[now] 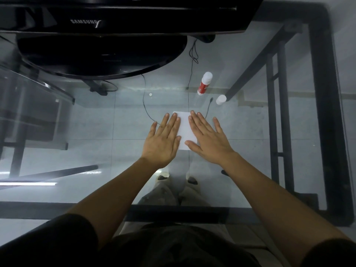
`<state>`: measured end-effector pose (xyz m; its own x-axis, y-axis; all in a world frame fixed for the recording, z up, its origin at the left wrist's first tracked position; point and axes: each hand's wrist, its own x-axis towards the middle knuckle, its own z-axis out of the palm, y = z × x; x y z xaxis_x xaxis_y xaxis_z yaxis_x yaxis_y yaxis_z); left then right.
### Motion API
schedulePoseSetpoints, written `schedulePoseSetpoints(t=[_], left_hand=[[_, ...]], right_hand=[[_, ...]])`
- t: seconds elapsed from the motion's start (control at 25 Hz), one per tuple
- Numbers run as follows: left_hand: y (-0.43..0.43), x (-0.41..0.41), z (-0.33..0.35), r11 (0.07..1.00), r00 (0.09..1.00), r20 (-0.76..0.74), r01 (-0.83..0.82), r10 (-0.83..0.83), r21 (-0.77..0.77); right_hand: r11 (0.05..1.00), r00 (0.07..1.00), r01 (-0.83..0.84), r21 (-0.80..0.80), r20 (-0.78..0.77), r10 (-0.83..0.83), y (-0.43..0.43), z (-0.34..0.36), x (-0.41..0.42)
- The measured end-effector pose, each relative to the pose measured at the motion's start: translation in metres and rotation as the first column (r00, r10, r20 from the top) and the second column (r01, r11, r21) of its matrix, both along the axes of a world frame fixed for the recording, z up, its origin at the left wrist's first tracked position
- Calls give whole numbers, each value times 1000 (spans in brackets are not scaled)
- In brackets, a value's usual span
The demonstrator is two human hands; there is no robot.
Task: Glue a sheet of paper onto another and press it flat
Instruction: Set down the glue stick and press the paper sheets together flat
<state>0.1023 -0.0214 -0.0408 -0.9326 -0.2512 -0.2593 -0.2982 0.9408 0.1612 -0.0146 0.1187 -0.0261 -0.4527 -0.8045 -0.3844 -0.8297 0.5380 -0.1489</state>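
A small white sheet of paper lies flat on the glass table, in the middle of the view. My left hand rests palm down on its left edge, fingers spread. My right hand lies palm down on its right side, fingers spread too. Only a strip of paper shows between the hands; I cannot tell whether one sheet or two lie there. A red and white glue stick stands beyond the paper, and its white cap sits apart to its right.
A black Samsung monitor on a round base stands at the back left. Thin black cables run past the paper. The black table frame shows at the right, and the floor and my legs show through the glass.
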Motion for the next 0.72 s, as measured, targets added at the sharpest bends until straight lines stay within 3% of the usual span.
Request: schedulePoseSetpoints(t=[0.16, 0.32, 0.52, 0.72], left_hand=[[1, 1, -1, 1000, 999, -35, 4, -3, 7], [0, 1, 0, 1000, 999, -29, 14, -14, 0], [0, 1, -2, 1000, 999, -31, 13, -13, -1], [0, 1, -4, 1000, 1000, -30, 9, -9, -19]], right_hand=[[986, 986, 164, -6, -4, -164, 12, 6, 29], [996, 997, 74, -42, -26, -75, 22, 10, 77], [998, 995, 66, -16, -72, -67, 43, 19, 74], [997, 998, 69, -17, -12, -69, 26, 17, 68]])
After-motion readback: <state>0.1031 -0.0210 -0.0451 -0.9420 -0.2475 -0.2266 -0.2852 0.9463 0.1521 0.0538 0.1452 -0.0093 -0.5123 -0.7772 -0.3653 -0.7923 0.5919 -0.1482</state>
